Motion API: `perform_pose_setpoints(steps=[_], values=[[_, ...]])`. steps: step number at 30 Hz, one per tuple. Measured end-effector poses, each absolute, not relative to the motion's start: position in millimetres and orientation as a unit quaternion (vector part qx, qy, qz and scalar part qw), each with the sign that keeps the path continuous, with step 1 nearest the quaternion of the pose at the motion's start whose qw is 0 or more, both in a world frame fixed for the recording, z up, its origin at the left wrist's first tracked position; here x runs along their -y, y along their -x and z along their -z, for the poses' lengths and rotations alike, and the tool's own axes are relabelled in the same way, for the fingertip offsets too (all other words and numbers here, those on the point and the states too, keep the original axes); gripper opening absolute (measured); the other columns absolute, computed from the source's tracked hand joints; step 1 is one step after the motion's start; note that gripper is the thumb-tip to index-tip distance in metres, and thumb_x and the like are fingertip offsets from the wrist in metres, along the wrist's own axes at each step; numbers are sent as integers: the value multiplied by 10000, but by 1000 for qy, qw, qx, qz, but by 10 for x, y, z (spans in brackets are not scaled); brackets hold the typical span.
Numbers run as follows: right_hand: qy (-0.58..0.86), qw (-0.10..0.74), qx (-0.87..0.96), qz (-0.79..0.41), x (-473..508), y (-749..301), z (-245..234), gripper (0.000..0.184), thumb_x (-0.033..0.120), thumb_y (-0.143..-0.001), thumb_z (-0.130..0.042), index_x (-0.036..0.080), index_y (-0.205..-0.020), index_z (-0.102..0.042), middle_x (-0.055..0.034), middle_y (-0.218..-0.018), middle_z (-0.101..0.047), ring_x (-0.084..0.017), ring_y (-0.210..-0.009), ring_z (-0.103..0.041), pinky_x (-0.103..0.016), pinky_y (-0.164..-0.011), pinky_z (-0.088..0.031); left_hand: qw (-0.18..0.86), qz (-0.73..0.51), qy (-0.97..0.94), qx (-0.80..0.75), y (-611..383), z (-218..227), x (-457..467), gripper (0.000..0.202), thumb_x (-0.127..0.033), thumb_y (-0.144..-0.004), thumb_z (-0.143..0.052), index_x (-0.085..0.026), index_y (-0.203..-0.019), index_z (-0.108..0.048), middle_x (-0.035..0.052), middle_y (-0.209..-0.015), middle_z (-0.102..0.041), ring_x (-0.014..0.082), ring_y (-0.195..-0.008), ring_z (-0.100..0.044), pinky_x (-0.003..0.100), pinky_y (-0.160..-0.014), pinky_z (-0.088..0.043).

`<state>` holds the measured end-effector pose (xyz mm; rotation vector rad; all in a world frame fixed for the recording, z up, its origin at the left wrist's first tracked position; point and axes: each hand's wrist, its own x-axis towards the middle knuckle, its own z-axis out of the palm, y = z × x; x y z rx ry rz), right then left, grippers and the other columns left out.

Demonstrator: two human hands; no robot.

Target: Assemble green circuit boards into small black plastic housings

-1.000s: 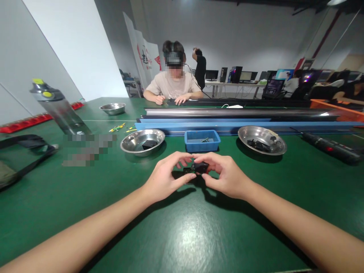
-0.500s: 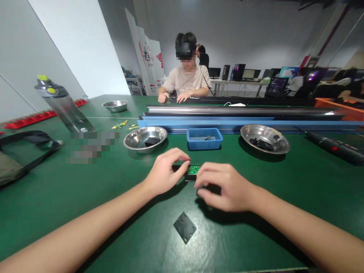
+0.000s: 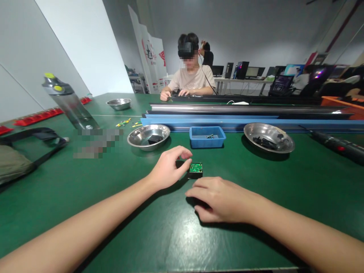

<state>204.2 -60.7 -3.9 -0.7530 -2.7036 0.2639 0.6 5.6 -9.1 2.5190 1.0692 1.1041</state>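
Black rectangular case [image 3: 195, 176], green circuit board [image 3: 196, 167]: probably light, fragile; hold by sides. Left grip [image 3: 170, 167] narrowly parted; right grip [image 3: 218, 199] unclear.

L side of green table [image 3: 298, 189]: tall grey bottle [image 3: 72, 102] w/ yellow-green bits on its cap; nearer, olive bag [image 3: 13, 161] w/ black strap. Row of red bins [image 3: 40, 117] along far L edge. Metal bowl [image 3: 119, 107] far L, yellow-green wires [image 3: 123, 122] a bit nearer. Blue rails [image 3: 227, 124] run L–R, silver rail [image 3: 241, 109] just beyond, orange crate [image 3: 335, 104] far R. Person in beige tee [image 3: 190, 77] w/ black headset [image 3: 187, 50] opposite; 2nd person in black [image 3: 208, 57] behind. Bkgd: white banner [image 3: 145, 49] w/ red marks L, monitors [image 3: 252, 72] & office chair [image 3: 281, 82] R.
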Motion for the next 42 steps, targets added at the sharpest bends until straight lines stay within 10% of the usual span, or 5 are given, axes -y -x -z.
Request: perform_pose_setpoints(steps=[10,22,42], values=[[425,553,599,-393,239,-2186,22,179,268,-768,-720,149,-901,-713,-15,-668,-714,-142,-551,-661,-241,-493,-517,191,-293,-870,-348,-25,99,-51,187,-321,-891,-618,-162,-966,-680,14,-782,-648,131,-637,-593,242,-600,-475],[414,535,539,-502,243,-2115,4,285,365,-656,-828,126,-788,-747,-3,-558,-679,-111,-481,-606,-237,-482,-516,142,-376,-853,-333,-41,65,31,399,-328,-886,-678,-193,-1254,-608,48,-994,-714,161,-806,-669,289,-770,-552],[391,529,560,-504,251,-2116,76,330,255,-669,-797,158,-965,-689,17,-676,-690,-117,-525,-649,-228,-492,-515,63,-425,-855,-292,4,49,12,314,-296,-870,-723,-174,-1156,-673,32,-850,-684,152,-767,-646,265,-717,-536]])
